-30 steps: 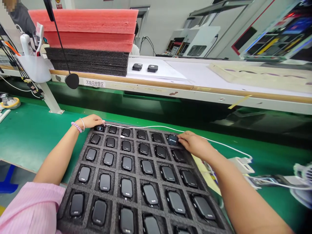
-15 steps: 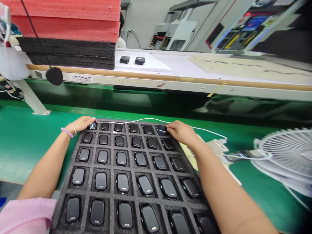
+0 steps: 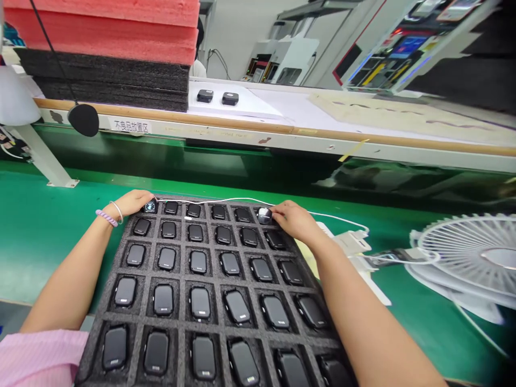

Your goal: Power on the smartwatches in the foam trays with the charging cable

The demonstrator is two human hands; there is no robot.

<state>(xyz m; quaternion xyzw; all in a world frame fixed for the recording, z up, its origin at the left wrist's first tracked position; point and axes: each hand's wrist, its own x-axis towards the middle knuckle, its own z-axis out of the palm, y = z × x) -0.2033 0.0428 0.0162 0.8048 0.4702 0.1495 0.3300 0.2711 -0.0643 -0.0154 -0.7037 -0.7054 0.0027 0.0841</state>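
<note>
A dark foam tray [image 3: 181, 287] fills the lower middle, with a black smartwatch body in each visible compartment. At its far left corner, my left hand [image 3: 135, 202] has its fingers closed on a watch with a lit face [image 3: 150, 206]. My right hand [image 3: 291, 216] pinches the side of another watch [image 3: 265, 215] at the far right corner; its dark surface shows a bright reflection. A thin white cable [image 3: 242, 199] runs along the tray's far edge, passing by both hands.
A white fan [image 3: 500, 257] stands at the right, beside a white adapter [image 3: 352, 243] and cable. Behind is a shelf edge [image 3: 250, 128] bearing two black watch bodies [image 3: 230, 99] and stacked red and black foam [image 3: 108, 80]. A lamp post [image 3: 48, 158] rises at the left.
The whole view has shifted slightly, with things now a little further left. The right-hand watch now shows a bright reflection on its upper part. Both hands keep their places at the tray's far corners.
</note>
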